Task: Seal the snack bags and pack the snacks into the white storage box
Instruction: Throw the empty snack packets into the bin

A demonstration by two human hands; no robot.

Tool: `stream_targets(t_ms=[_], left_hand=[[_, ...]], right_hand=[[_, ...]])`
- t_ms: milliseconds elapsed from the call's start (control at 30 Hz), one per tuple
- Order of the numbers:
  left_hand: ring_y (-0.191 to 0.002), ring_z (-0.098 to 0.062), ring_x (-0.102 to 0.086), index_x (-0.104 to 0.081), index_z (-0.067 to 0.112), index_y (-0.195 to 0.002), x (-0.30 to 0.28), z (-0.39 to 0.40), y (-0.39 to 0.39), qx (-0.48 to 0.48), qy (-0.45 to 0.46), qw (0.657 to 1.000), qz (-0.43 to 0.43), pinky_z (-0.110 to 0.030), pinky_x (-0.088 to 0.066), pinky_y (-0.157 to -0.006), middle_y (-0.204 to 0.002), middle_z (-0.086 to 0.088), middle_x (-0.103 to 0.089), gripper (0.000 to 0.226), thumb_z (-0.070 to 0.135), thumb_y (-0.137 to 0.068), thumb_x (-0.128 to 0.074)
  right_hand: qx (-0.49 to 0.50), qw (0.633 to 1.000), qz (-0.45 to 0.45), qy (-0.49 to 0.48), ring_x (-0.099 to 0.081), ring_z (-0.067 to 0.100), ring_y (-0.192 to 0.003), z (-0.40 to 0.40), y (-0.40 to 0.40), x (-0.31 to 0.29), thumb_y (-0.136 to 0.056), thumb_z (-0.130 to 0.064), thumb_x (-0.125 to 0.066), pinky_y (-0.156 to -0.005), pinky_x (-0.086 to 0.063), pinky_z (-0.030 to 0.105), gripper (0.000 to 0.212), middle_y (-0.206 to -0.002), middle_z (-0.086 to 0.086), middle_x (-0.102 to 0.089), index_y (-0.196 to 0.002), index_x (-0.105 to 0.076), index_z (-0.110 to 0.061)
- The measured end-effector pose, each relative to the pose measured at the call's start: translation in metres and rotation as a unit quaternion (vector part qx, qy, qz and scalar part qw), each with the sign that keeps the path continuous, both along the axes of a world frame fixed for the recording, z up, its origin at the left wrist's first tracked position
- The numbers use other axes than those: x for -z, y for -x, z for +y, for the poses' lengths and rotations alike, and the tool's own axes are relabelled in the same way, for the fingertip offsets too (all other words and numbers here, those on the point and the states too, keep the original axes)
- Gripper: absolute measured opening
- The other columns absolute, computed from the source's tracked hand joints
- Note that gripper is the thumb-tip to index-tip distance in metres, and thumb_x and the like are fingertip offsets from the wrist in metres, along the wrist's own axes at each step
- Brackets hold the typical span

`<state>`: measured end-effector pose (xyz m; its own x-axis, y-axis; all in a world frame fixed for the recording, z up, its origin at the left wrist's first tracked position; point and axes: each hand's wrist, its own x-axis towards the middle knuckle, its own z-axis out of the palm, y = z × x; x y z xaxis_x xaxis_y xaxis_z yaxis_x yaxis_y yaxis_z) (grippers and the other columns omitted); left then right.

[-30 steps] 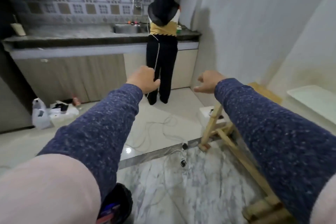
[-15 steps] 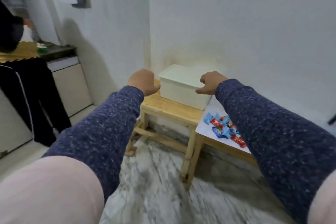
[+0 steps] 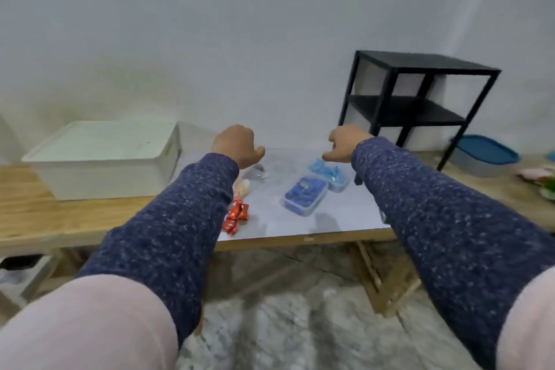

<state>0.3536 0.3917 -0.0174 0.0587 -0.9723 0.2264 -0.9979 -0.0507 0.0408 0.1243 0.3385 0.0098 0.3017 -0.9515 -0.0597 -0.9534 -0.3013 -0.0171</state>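
The white storage box (image 3: 102,159) sits with its lid on at the left of a wooden table. On a pale sheet (image 3: 300,219) beside it lie red snack packets (image 3: 235,216), a clear tub of dark blue packets (image 3: 304,195) and a second tub of light blue packets (image 3: 329,173). A clear bag (image 3: 255,173) lies partly hidden behind my left arm. My left hand (image 3: 235,146) and my right hand (image 3: 345,144) hover above the sheet, both loosely curled and holding nothing.
A black two-tier shelf (image 3: 414,102) stands at the back right of the table. A blue-lidded container (image 3: 480,155) and some colourful items (image 3: 540,180) lie further right. The wooden table (image 3: 60,219) runs along a white wall.
The view has swung right from the kitchen and a person at the sink to the snack table. Both arms stay stretched forward, hands unchanged.
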Motion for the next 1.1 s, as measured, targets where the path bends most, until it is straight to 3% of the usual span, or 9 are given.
stream_targets(t_ms=[100,167,233,367,433,567,767,933,1100], left_hand=[[-0.089,-0.030,-0.060,-0.064,0.003,-0.095,0.015,-0.039,0.066,0.058,-0.016,0.998,0.010,-0.036,-0.050,-0.073,-0.099,-0.014,-0.064,0.043,0.042,-0.089,-0.047],[-0.096,-0.032,-0.060,-0.064,0.002,-0.102,0.026,-0.059,0.109,0.099,-0.030,0.995,0.011,-0.035,-0.048,-0.075,-0.105,-0.016,-0.064,0.045,0.042,-0.089,-0.048],[-0.096,-0.032,-0.059,-0.063,0.001,-0.101,0.034,-0.076,0.147,0.136,-0.041,0.990,0.011,-0.033,-0.044,-0.072,-0.106,-0.017,-0.063,0.045,0.041,-0.090,-0.048],[-0.091,-0.033,-0.060,-0.058,0.007,-0.084,0.050,-0.107,0.207,0.200,-0.056,0.978,0.015,-0.033,-0.043,-0.069,-0.100,-0.017,-0.064,0.036,0.041,-0.089,-0.048],[-0.089,-0.033,-0.060,-0.057,0.009,-0.083,0.058,-0.126,0.233,0.226,-0.066,0.972,0.018,-0.034,-0.045,-0.069,-0.097,-0.017,-0.064,0.037,0.044,-0.089,-0.048],[-0.092,-0.030,-0.061,-0.064,0.004,-0.102,0.076,-0.161,0.278,0.257,-0.092,0.962,0.031,-0.036,-0.049,-0.074,-0.104,-0.015,-0.065,0.049,0.048,-0.089,-0.047],[-0.105,-0.028,-0.056,-0.057,0.006,-0.119,0.116,-0.198,0.324,0.274,-0.137,0.947,0.093,-0.035,-0.046,-0.079,-0.116,-0.014,-0.058,0.050,0.046,-0.091,-0.048],[-0.124,-0.025,-0.045,-0.047,0.012,-0.134,0.180,-0.215,0.358,0.241,-0.210,0.934,0.158,-0.038,-0.041,-0.100,-0.137,-0.009,-0.043,0.056,0.046,-0.089,-0.052],[-0.144,-0.026,-0.015,-0.035,0.026,-0.141,0.245,-0.223,0.399,0.158,-0.179,0.946,0.218,-0.051,-0.019,-0.116,-0.156,-0.005,-0.015,0.065,0.054,-0.086,-0.053]], right_hand=[[0.058,0.998,0.010,-0.007,-0.056,0.028,-0.084,-0.010,0.068,0.011,-0.082,-0.039,-0.060,-0.070,-0.045,0.030,0.037,-0.105,0.014,-0.064,-0.098,-0.061,-0.006],[0.103,0.995,0.005,-0.017,-0.060,0.028,-0.092,-0.013,0.109,0.021,-0.081,-0.041,-0.061,-0.077,-0.050,0.033,0.041,-0.109,0.013,-0.064,-0.104,-0.061,-0.007],[0.145,0.989,0.000,-0.028,-0.062,0.029,-0.098,-0.016,0.143,0.032,-0.081,-0.044,-0.060,-0.086,-0.052,0.036,0.049,-0.111,0.012,-0.065,-0.114,-0.062,-0.008],[0.218,0.974,-0.038,-0.054,-0.061,0.025,-0.085,-0.021,0.200,0.052,-0.078,-0.043,-0.064,-0.074,-0.048,0.031,0.044,-0.100,0.009,-0.067,-0.108,-0.065,-0.009],[0.248,0.965,-0.054,-0.067,-0.061,0.026,-0.094,-0.029,0.224,0.061,-0.079,-0.045,-0.065,-0.080,-0.047,0.032,0.052,-0.108,0.010,-0.065,-0.117,-0.061,-0.009],[0.295,0.950,-0.060,-0.075,-0.058,0.025,-0.111,-0.047,0.258,0.077,-0.082,-0.045,-0.064,-0.091,-0.045,0.033,0.057,-0.125,0.009,-0.061,-0.126,-0.055,-0.010],[0.306,0.941,-0.113,-0.093,-0.059,0.020,-0.093,-0.083,0.292,0.126,-0.077,-0.042,-0.068,-0.085,-0.048,0.029,0.054,-0.113,0.007,-0.065,-0.122,-0.059,-0.013],[0.279,0.944,-0.114,-0.134,-0.052,0.026,-0.120,-0.116,0.322,0.189,-0.080,-0.040,-0.067,-0.103,-0.044,0.035,0.069,-0.136,0.008,-0.048,-0.140,-0.042,-0.019],[0.218,0.955,-0.142,-0.145,-0.048,0.023,-0.124,-0.161,0.355,0.260,-0.079,-0.043,-0.068,-0.104,-0.044,0.042,0.075,-0.141,0.002,-0.041,-0.143,-0.033,-0.025]])
